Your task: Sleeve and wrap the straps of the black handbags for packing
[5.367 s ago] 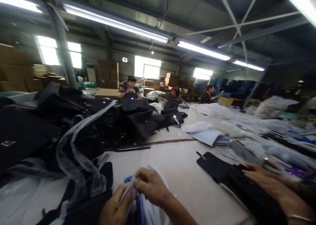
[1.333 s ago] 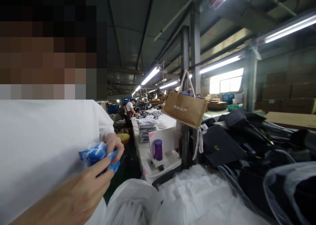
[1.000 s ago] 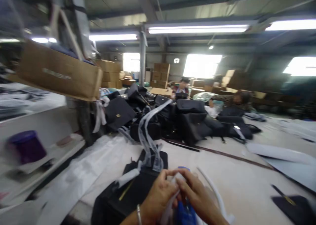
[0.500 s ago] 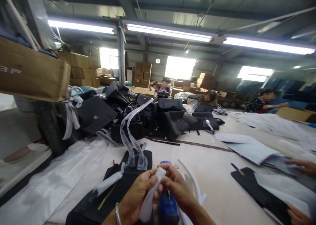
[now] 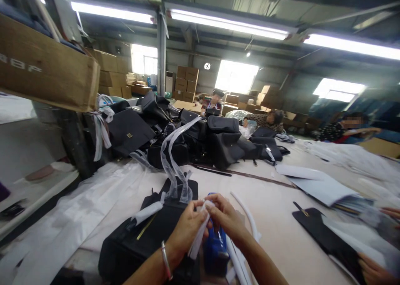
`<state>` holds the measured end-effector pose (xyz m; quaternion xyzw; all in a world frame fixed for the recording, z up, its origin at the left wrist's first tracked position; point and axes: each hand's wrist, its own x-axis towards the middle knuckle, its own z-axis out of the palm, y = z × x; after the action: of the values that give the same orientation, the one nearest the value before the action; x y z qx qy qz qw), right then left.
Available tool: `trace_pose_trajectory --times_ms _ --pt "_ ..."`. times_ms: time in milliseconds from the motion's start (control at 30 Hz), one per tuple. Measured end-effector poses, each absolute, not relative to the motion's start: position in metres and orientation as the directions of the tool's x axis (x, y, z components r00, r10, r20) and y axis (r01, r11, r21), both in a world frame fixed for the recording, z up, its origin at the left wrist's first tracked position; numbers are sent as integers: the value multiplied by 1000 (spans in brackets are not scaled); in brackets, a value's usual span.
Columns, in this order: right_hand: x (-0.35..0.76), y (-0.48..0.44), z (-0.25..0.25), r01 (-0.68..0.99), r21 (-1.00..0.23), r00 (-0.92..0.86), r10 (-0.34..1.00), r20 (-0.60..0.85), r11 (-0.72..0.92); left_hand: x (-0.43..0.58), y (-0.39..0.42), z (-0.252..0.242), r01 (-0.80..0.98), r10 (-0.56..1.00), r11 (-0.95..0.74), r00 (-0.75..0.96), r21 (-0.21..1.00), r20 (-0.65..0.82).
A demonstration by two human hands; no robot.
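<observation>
My left hand (image 5: 190,220) and my right hand (image 5: 223,214) meet at the front of the table, fingertips pinched on one end of a white strip (image 5: 197,239) that looks like foam or paper wrap. The strip hangs down across my left palm. Just below my right hand stands a blue tape dispenser (image 5: 215,251), partly covered by the fingers. To the left lies a black bag (image 5: 131,243) with a gold zipper; its straps (image 5: 171,168), sheathed in clear plastic, rise upward. Another white-wrapped strap (image 5: 148,213) rests on the bag.
More white strips (image 5: 246,212) lie right of the dispenser. A pile of black bags (image 5: 218,143) spans the table's far side. At right, a co-worker's hands hold a black bag piece (image 5: 325,231). White sheeting (image 5: 71,206) covers the left edge; a cardboard box (image 5: 46,68) juts in above.
The view has tilted down and turned slightly left. The white strip looks narrower, folded closer together between my fingers. The co-worker's hands at right have shifted slightly.
</observation>
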<state>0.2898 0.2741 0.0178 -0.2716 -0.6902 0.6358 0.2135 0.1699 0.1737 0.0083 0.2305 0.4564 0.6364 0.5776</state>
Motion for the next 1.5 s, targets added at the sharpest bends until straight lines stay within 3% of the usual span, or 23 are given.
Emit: trace_pose_trajectory --times_ms 133,233,367,600,700,800,933,1000,1033,1167,1267,1333,1500 --pt "285 275 13 103 -993 -657 754 -21 63 168 155 14 -509 958 175 -111 843 -266" --pt "289 264 4 -1 -1000 -609 793 -23 -30 163 142 15 -544 961 188 -68 818 -267" --pt "298 238 -10 -94 -978 -677 732 -73 -185 163 139 12 -571 965 144 -100 808 -243" --pt "291 229 -20 -17 -987 -690 716 -104 -160 170 141 15 -526 954 118 -174 842 -243" --pt "284 228 -17 76 -994 -642 759 -109 -78 169 140 10 -505 944 132 -199 853 -264" --pt "279 219 -12 271 -953 -550 834 -36 138 169 140 6 -509 945 123 -201 852 -257" --pt "276 208 -6 512 -687 -493 831 257 516 170 145 2 -546 941 97 -223 832 -256" --pt "280 211 -1 517 -609 -560 776 291 602 169 148 -1 -567 933 126 -210 814 -291" --pt "285 216 3 486 -630 -614 750 246 605 169 149 -2 -577 927 137 -212 805 -310" --pt "325 246 17 356 -857 -737 676 -12 372 169 152 -6 -595 839 174 -328 785 -434" --pt "358 261 8 562 -759 -507 862 -1 329 171 153 -4 -567 813 194 -363 800 -455" --pt "371 260 -11 664 -686 -417 909 -9 297 173 154 -3 -538 833 193 -351 820 -427" --pt "369 239 -51 587 -794 -367 926 -88 157 175 154 -4 -517 853 185 -337 836 -398"
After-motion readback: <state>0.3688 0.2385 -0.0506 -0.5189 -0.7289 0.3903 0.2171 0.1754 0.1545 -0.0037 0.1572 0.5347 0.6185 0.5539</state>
